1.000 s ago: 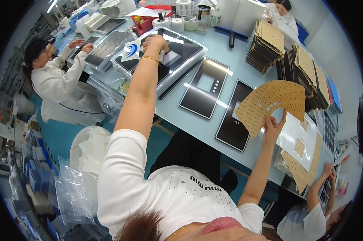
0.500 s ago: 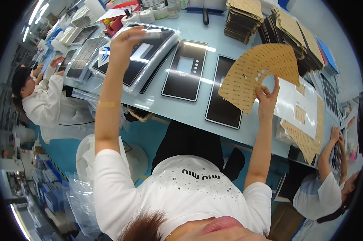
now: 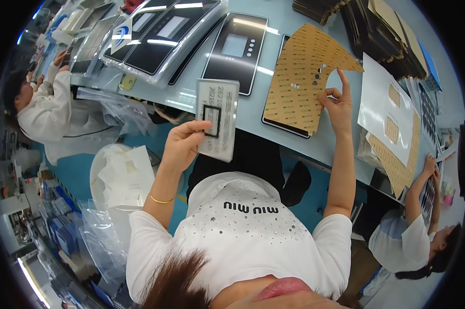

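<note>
a pale slab with a black frame on its face is held by the left grip, closed on the slab's left side, with a fingertip laid over the frame. the slab is held up at the near edge of the desk, its lower part past that edge in this view.

a brown sheet is pinched at its right side by the right grip, thumb and fingers closed, one finger raised. the sheet is bowed over a dark panel, most of which is hidden; whether the two are touching cannot be told. to the left, a second panel is seen lying uncovered, with wrapped panels beyond. to the right, a white sheet is seen.

because the brown sheet is supported at one side only, it could be creased if bent further, likely first around its holes. the dark panel could be nudged or scuffed if the sheet were dragged across it. the slab could be dropped if the left grip were slackened, and the frame could be shifted by the fingertip's pressure; whether it is fixed down cannot be told.
</note>
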{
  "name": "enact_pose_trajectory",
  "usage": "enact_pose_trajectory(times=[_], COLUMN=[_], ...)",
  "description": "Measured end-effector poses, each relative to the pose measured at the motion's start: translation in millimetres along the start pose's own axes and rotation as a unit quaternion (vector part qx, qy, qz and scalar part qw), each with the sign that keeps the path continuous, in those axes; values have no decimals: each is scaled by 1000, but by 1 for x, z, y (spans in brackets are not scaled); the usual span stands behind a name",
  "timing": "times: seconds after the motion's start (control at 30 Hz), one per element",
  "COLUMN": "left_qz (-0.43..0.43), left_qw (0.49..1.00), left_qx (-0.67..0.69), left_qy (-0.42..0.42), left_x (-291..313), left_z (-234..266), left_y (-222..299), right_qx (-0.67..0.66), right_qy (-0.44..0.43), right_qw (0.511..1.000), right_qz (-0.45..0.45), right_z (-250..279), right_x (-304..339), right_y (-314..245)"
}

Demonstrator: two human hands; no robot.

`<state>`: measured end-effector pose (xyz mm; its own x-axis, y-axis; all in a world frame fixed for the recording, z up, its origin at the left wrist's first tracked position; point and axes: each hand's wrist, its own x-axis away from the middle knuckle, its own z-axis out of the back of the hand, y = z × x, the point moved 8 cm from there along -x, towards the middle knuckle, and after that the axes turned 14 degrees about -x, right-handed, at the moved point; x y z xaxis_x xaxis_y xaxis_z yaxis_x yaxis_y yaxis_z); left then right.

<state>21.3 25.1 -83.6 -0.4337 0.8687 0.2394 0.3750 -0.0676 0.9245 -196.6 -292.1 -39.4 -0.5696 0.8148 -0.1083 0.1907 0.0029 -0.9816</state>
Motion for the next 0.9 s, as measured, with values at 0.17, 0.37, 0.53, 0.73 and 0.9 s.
enact_pose_trajectory(times=[0.17, 0.37, 0.53, 0.73, 0.9], left_qz=[-51, -138, -337, -409, -379], left_qw=[998, 884, 783, 726, 725], left_qx=[-27, -438, -521, -553, -575], left_qy=[-29, -81, -45, 9, -6], left_x=[-2, -13, -4, -4, -10], left_z=[-47, -97, -133, -131, -129], left_y=[8, 8, 22, 23, 15], right_qx=[-22, -16, -18, -15, -11], right_qy=[0, 2, -6, -8, -9], right_qw=[1000, 1000, 1000, 1000, 1000], right_qz=[15, 16, 14, 5, -2], right_z=[5, 2, 4, 3, 4], right_x=[4, 8, 6, 6, 7], right_y=[5, 4, 10, 11, 13])
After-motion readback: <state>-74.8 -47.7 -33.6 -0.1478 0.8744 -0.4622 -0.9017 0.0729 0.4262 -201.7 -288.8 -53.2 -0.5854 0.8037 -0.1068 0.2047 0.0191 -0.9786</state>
